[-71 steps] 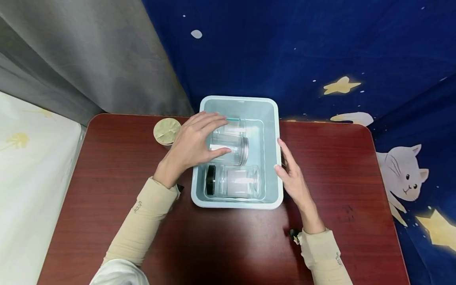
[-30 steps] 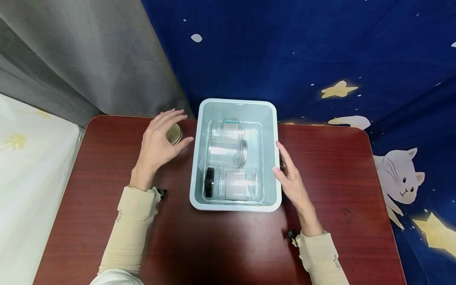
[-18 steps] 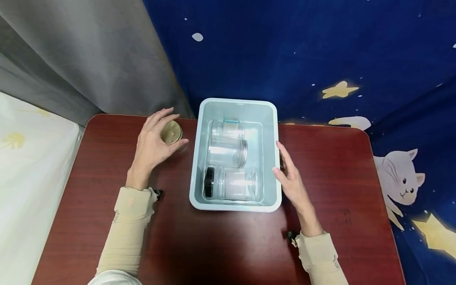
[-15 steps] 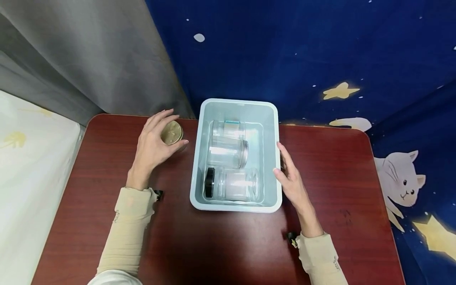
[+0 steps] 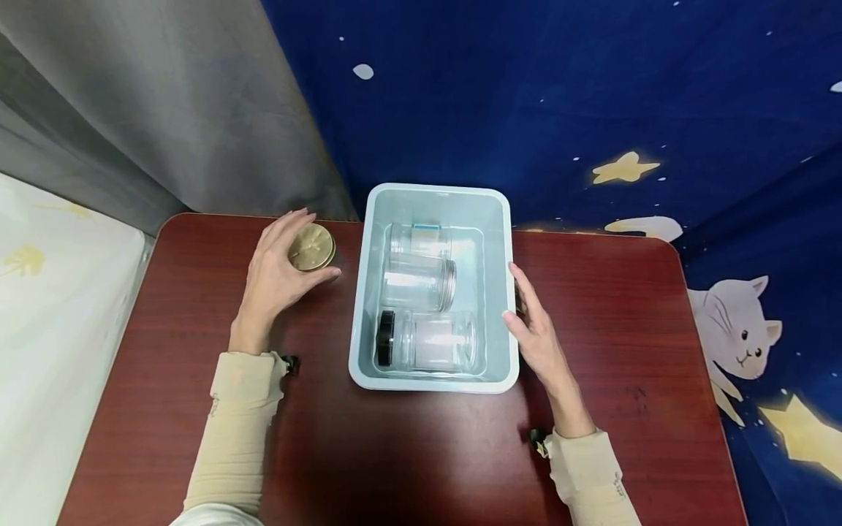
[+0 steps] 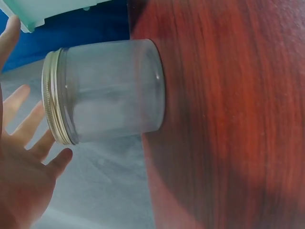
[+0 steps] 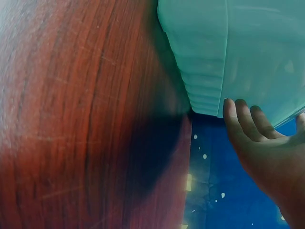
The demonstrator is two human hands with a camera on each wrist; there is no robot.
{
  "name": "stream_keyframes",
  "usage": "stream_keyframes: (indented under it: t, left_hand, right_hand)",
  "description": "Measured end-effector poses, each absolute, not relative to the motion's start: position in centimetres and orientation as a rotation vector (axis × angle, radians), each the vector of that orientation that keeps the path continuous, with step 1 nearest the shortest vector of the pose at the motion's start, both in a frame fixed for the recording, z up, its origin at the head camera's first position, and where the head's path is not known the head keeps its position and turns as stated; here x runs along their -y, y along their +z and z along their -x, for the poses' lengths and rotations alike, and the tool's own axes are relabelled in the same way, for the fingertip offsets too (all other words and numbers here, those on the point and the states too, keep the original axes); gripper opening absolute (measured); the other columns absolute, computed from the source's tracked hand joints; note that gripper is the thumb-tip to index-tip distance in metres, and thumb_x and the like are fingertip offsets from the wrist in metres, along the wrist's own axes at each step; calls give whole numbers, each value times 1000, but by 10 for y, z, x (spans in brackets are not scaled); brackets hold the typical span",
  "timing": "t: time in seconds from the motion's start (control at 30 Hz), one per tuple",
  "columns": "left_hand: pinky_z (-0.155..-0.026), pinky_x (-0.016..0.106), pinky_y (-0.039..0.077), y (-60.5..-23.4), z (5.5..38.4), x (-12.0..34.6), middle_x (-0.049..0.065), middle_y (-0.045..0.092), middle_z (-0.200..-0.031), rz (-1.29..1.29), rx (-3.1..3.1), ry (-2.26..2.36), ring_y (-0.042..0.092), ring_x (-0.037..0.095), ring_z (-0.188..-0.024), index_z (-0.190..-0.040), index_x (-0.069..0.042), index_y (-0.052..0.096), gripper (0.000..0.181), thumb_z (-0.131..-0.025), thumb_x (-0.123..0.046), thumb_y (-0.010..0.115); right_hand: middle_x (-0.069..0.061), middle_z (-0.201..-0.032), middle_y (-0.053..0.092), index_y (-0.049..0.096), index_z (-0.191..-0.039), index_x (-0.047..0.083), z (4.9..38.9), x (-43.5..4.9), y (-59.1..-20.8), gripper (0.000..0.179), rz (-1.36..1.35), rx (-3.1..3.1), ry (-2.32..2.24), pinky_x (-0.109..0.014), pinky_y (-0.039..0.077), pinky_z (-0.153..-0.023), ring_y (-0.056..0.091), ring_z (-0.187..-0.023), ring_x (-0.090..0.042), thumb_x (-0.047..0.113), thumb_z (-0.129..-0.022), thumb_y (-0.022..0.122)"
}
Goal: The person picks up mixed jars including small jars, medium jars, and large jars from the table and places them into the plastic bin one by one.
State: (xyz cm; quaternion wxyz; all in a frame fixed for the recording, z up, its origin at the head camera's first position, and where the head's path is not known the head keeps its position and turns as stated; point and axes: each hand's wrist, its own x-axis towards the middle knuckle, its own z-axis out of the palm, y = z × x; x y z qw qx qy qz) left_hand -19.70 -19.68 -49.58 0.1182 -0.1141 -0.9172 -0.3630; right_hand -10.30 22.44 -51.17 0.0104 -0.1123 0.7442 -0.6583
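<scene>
A clear jar [image 6: 112,90] with a gold screw lid [image 5: 312,247] stands upright near the table's back left edge. My left hand [image 5: 270,277] curves around the lid, fingers on its far left side and thumb on the near side. In the left wrist view those fingers [image 6: 35,124] are spread behind the lid, and the thumb is apart from it. My right hand [image 5: 541,340] rests at the right side of a pale blue plastic bin [image 5: 434,383], fingertips against its outer wall and thumb at the rim.
Inside the bin lie three clear jars on their sides: one with a black lid [image 5: 386,337], one with a silver lid [image 5: 449,285] and one with a blue-edged label [image 5: 426,232]. The reddish wooden table [image 5: 408,453] backs onto grey and blue curtains [image 5: 500,95].
My left hand has moved left from over the bin to the gold-lidded jar and settled around its lid. The right hand has stayed at the bin's side.
</scene>
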Motion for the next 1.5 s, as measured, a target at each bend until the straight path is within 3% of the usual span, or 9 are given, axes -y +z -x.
stream_keyframes:
  t: [0.2,0.33,0.47,0.7,1.0,1.27,1.5]
  left_hand:
    - [-108,51,33,-501,194,202,-4,47,-150,305,2674,-1090,37,19,-139,-142,-30,56,90,-61,-39,95]
    - [-106,52,34,-505,193,202,-2,46,-150,292,2673,-1102,39,21,-138,-142,-27,56,89,-63,-36,95]
    - [-105,54,34,-509,193,202,-5,44,-151,272,2682,-1127,39,22,-138,-140,-25,57,86,-63,-35,95]
    - [-106,53,36,-513,192,202,-1,44,-151,266,2679,-1169,42,21,-137,-140,-24,58,85,-64,-33,95]
    - [-108,49,35,-516,193,203,2,45,-150,282,2640,-1194,43,21,-136,-141,-17,56,85,-66,-25,94]
    - [-110,47,34,-519,194,205,5,47,-149,272,2614,-1239,43,20,-136,-144,-19,54,87,-66,-20,94]
    - [-109,45,34,-524,195,205,1,47,-148,237,2613,-1241,43,18,-135,-143,-17,54,87,-66,-21,94]
  right_hand:
    - [-13,-161,27,24,-159,12,100,-218,-498,68,358,-2311,-2049,-22,31,-108,30,-143,-30,-6,-97,48]
    - [-17,-160,27,24,-158,7,97,-216,-488,67,351,-2311,-2049,-20,32,-107,33,-141,-23,-6,-96,48]
    - [-12,-160,28,24,-159,12,98,-220,-498,70,326,-2300,-2066,-22,33,-107,35,-140,-15,-8,-96,47]
    - [-5,-160,30,26,-158,21,99,-225,-512,70,336,-2308,-2079,-26,32,-109,33,-141,-21,-5,-96,47]
    - [-9,-160,30,26,-158,17,99,-224,-514,70,344,-2300,-2095,-24,34,-107,35,-140,-19,-5,-96,48]
    - [-11,-160,28,25,-158,14,100,-222,-511,71,338,-2312,-2080,-24,31,-109,32,-141,-17,-9,-95,47]
    - [-9,-160,29,26,-159,16,102,-223,-515,70,359,-2308,-2098,-24,32,-109,33,-141,-18,-6,-96,49]
